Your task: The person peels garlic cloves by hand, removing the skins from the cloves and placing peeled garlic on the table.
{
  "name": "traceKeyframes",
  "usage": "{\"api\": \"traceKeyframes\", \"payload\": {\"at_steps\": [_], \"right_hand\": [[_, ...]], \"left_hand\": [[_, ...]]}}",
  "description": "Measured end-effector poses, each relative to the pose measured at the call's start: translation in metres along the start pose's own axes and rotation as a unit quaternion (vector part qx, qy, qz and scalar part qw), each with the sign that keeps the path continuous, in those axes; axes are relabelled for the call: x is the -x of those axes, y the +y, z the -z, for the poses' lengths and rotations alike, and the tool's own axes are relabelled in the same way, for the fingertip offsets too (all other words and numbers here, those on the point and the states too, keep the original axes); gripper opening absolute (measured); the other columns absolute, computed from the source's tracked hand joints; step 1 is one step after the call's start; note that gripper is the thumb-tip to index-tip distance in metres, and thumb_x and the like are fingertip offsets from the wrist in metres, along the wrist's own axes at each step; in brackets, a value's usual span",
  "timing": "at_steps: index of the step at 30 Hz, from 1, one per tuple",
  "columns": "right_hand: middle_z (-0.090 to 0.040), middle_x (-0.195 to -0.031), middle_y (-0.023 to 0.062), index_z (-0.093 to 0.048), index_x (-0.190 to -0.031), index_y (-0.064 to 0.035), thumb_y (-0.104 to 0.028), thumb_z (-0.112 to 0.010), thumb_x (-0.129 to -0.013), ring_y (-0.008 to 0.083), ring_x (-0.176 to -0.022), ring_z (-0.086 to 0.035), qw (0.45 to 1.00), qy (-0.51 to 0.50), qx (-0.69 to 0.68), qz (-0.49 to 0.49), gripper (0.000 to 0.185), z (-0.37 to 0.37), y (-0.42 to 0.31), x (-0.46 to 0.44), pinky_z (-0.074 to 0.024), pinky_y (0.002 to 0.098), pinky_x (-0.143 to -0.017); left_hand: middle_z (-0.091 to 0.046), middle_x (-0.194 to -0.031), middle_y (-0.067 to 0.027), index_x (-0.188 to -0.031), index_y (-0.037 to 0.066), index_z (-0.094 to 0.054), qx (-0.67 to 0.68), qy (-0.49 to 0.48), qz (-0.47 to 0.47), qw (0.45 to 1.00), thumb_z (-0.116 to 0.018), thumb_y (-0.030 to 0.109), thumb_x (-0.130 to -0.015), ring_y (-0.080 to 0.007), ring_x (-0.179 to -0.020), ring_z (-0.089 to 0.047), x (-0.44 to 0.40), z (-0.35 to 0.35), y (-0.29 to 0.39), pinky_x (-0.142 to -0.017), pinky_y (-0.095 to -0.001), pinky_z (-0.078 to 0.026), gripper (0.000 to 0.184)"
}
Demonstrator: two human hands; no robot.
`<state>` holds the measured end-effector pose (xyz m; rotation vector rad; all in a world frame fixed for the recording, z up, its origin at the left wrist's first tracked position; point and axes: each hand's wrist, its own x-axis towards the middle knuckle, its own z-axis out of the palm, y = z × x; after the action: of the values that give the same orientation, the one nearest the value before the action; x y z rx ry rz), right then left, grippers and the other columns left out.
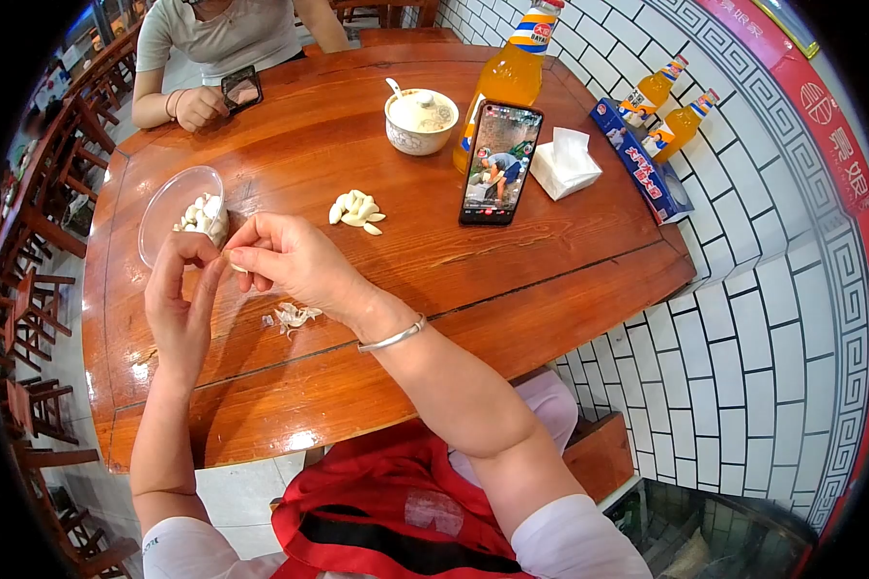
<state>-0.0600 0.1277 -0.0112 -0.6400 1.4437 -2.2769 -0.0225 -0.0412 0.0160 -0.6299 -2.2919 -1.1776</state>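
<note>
A small, pale garlic clove [238,269] is pinched where the fingertips of the left hand [179,289] and right hand [304,262] are brought together, just above the glossy, wood-grained table [492,314]. Papery, crinkled skins [294,317] are scattered nearby. Unpeeled-looking bulbs or cloves [200,214] are held in a round, clear plastic tub [143,232]; smooth, ivory, crescent-shaped cloves [355,210] are heaped beyond. Farther off, a phone [501,164] is stood upright beside a patterned, rounded bowl [421,137].
</note>
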Motion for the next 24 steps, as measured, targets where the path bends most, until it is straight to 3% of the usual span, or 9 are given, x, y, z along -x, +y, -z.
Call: {"api": "traceKeyframes", "payload": {"at_steps": [24], "right_hand": [[-0.062, -0.077, 0.0032, -0.055, -0.093, -0.0009, -0.011, -0.06, -0.092, 0.0078, -0.067, -0.059, 0.999, 0.021, 0.018, 0.039, 0.011, -0.0035, 0.0047, -0.0017, -0.0483, 0.0211, -0.058]], "left_hand": [[-0.052, -0.084, -0.0068, -0.09, -0.001, -0.051, -0.021, 0.007, 0.008, 1.0, -0.058, -0.006, -0.087, -0.0161, -0.077, -0.051, 0.003, -0.0034, -0.0035, -0.072, -0.0264, -0.043, 0.009]]}}
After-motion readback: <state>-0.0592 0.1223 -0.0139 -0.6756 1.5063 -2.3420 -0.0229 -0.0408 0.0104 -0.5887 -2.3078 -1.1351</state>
